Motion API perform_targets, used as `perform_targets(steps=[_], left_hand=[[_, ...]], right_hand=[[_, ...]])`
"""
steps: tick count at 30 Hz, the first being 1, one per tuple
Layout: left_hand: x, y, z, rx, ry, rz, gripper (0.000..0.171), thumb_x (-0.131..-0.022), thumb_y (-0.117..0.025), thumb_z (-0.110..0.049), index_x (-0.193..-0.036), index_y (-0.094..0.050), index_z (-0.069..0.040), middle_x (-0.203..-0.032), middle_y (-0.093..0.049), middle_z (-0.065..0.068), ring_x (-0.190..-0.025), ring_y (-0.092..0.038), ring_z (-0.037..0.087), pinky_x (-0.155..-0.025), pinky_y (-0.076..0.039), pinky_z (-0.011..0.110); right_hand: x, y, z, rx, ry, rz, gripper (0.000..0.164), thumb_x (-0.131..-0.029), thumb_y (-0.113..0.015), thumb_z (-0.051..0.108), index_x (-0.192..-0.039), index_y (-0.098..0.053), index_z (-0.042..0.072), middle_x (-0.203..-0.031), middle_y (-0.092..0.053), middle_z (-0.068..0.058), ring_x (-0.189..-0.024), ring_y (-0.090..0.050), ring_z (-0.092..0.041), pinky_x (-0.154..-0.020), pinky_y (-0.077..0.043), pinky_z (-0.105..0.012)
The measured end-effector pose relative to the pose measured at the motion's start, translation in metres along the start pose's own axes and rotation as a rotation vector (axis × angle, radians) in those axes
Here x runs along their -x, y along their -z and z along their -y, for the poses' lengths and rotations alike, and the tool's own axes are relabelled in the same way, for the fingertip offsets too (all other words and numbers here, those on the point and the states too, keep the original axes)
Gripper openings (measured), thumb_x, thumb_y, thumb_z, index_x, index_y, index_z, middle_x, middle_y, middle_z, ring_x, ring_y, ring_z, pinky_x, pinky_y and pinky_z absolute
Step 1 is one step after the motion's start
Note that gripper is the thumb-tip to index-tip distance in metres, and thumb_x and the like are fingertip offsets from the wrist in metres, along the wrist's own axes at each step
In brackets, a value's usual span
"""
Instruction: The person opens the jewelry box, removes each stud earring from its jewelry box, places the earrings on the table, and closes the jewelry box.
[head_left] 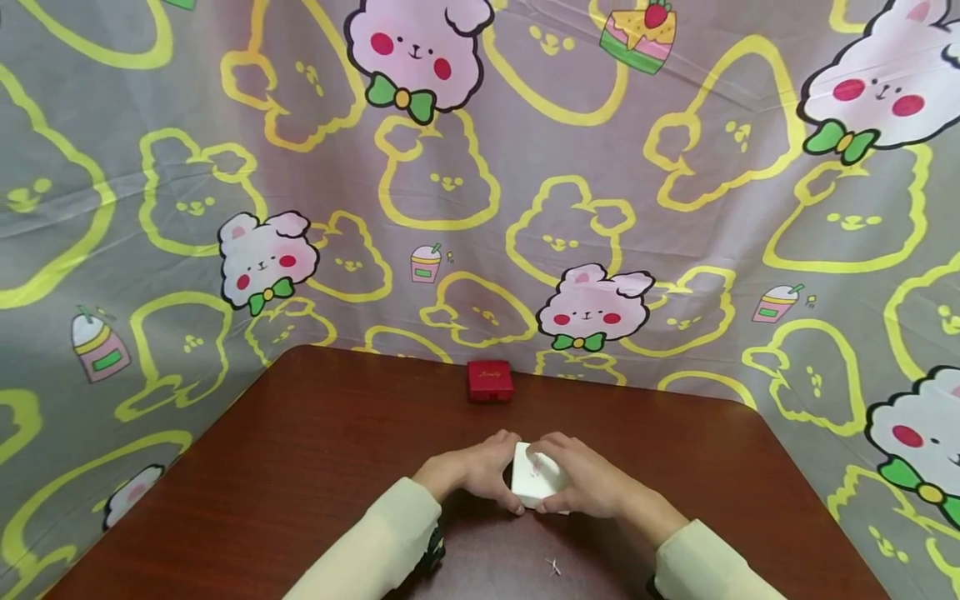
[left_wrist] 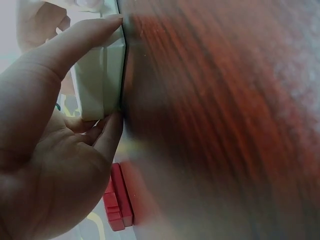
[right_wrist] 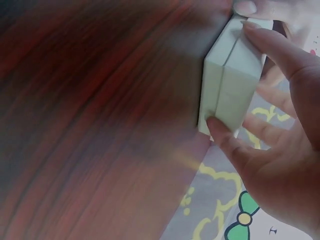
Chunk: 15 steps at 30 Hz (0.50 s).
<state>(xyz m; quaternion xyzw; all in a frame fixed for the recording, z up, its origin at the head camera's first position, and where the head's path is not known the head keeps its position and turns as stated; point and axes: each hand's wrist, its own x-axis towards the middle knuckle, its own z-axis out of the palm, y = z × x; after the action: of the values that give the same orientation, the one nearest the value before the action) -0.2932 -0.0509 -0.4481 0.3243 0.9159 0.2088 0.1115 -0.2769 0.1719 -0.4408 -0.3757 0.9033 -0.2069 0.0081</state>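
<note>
A small white box (head_left: 527, 485) sits on the brown table between both hands. Its sides show a seam running between lid and base in the right wrist view. My left hand (head_left: 486, 472) grips the box from the left, thumb at the near side and fingers at the far side. From the right, my right hand (head_left: 588, 478) holds it the same way, with one finger bent over the top face. Part of the top is hidden under that hand. What the box contains is hidden.
A red box (head_left: 490, 383) with gold lettering stands near the table's back edge. Close to the front lies a tiny white, thin crossed piece (head_left: 552, 567). A grey curtain (head_left: 450, 250) with cartoon rabbits hangs around the table (head_left: 337, 433).
</note>
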Motion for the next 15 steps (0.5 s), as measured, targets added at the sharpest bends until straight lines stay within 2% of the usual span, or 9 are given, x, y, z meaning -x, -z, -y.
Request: perform_targets(steps=[5, 11, 15], left_hand=[[-0.001, -0.002, 0.0, 0.004, 0.008, 0.002, 0.072, -0.071, -0.094, -0.036, -0.122, -0.049, -0.011, -0.108, -0.048, -0.004, -0.098, -0.047, 0.007, -0.091, -0.044, 0.022], [-0.002, -0.002, 0.0, -0.005, 0.007, -0.002, 0.073, -0.071, -0.093, -0.036, -0.122, -0.049, -0.011, -0.109, -0.048, -0.003, -0.101, -0.048, 0.009, -0.095, -0.043, 0.023], [-0.002, -0.002, 0.0, -0.027, 0.0, -0.006, 0.07, -0.07, -0.094, -0.037, -0.119, -0.05, -0.011, -0.108, -0.048, -0.003, -0.101, -0.048, 0.009, -0.095, -0.043, 0.023]], right_hand=[[0.002, -0.004, -0.005, -0.028, -0.046, -0.037, 0.075, -0.071, -0.093, 0.04, -0.131, -0.062, 0.009, -0.125, -0.057, -0.003, -0.109, -0.054, -0.022, -0.082, -0.047, -0.034], [0.006, -0.006, -0.009, -0.051, -0.035, -0.078, 0.076, -0.067, -0.095, 0.036, -0.13, -0.061, 0.011, -0.119, -0.059, -0.004, -0.103, -0.056, -0.02, -0.081, -0.048, -0.032], [0.01, -0.007, -0.013, -0.069, -0.032, -0.075, 0.08, -0.066, -0.095, 0.034, -0.133, -0.058, 0.011, -0.117, -0.058, -0.004, -0.101, -0.057, -0.019, -0.081, -0.048, -0.031]])
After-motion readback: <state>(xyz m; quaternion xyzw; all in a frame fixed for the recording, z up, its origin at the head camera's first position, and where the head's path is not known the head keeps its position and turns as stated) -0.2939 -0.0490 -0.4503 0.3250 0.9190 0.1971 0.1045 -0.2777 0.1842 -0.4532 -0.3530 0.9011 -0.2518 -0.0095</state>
